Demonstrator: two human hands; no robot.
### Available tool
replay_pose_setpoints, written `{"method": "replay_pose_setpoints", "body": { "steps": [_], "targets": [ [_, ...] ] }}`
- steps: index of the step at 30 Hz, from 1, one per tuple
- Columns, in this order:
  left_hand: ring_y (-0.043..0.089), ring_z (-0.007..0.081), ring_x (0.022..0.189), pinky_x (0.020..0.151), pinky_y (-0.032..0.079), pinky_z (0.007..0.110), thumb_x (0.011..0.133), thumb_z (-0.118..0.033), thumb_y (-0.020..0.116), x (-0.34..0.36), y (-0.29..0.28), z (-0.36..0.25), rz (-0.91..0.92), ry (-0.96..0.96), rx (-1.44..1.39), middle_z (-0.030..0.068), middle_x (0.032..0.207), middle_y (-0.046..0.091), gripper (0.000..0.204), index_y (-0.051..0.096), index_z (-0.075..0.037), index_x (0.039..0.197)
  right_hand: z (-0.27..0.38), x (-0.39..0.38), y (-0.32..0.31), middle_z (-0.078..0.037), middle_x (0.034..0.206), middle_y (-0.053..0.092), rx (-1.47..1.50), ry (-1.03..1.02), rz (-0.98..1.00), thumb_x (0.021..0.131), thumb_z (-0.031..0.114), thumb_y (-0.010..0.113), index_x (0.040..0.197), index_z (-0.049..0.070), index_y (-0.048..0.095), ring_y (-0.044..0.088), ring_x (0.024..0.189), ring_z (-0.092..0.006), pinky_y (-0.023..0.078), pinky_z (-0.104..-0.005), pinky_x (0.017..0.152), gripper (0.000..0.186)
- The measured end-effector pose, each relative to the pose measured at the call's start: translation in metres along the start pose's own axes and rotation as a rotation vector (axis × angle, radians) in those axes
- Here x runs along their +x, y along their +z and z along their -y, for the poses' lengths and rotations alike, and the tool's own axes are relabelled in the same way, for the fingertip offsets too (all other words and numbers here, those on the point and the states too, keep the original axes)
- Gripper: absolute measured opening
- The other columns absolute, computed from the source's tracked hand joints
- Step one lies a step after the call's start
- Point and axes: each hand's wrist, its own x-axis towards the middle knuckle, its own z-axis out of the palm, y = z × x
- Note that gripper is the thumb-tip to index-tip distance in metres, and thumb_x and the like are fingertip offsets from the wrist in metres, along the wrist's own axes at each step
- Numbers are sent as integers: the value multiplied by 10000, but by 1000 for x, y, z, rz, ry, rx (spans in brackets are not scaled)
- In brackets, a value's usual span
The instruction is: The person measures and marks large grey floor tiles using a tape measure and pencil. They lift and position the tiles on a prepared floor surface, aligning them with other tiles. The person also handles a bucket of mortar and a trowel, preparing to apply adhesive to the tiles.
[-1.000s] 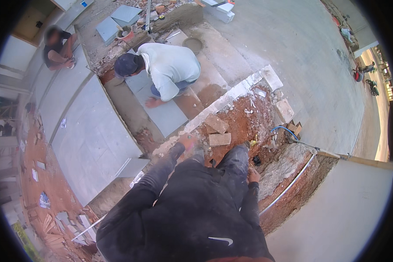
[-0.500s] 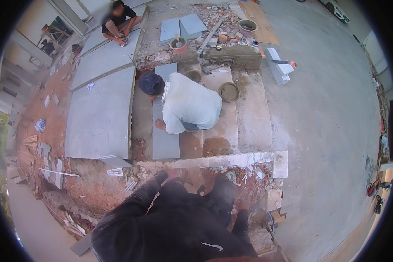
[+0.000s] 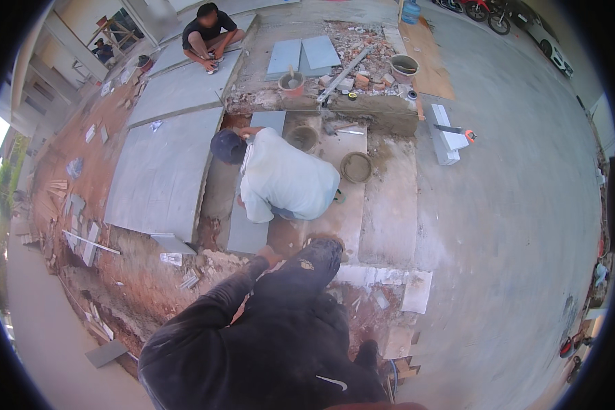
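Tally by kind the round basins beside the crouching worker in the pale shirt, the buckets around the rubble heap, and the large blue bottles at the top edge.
Round basins: 2
Buckets: 2
Large blue bottle: 1
Total: 5

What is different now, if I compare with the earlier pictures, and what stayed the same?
The wearer's leg has stepped forward past the white ledge; the left hand also moved forward, nearer the grey slab. The nearby co-worker's one hand now shows on the cap's far side. That person still crouches by the slab; the pink bucket stayed.
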Motion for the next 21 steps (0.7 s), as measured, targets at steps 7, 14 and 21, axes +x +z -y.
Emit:
{"method": "replay_pose_setpoints", "body": {
  "steps": [7,14,21],
  "targets": [
    [576,340,1011,851,459,374,658,-423,659,50,64,49,243,92,476,219,1072,598,569,614,-19,1055,24,5,-14,-139,997,630,-221,-4,145,846,345,421,1086,221,617,602,929,-318,474,-445,755,335],
    [522,335,1105,892,432,395,684,-502,656,224,149,41,557,-84,409,209,1166,553,654,547,-107,1194,18,78,-104,-141,1013,629,987,271,-300,837,267,514,1146,80,555,616,862,-275,469,-406,730,364],
    [624,359,835,756,502,394,644,-405,660,399,111,-196,174,-152,-145,255,930,624,564,622,27,1006,49,375,-194,-111,1056,619,118,196,9,848,353,466,1164,87,534,609,912,-258,472,-409,759,419]
  ]
}}
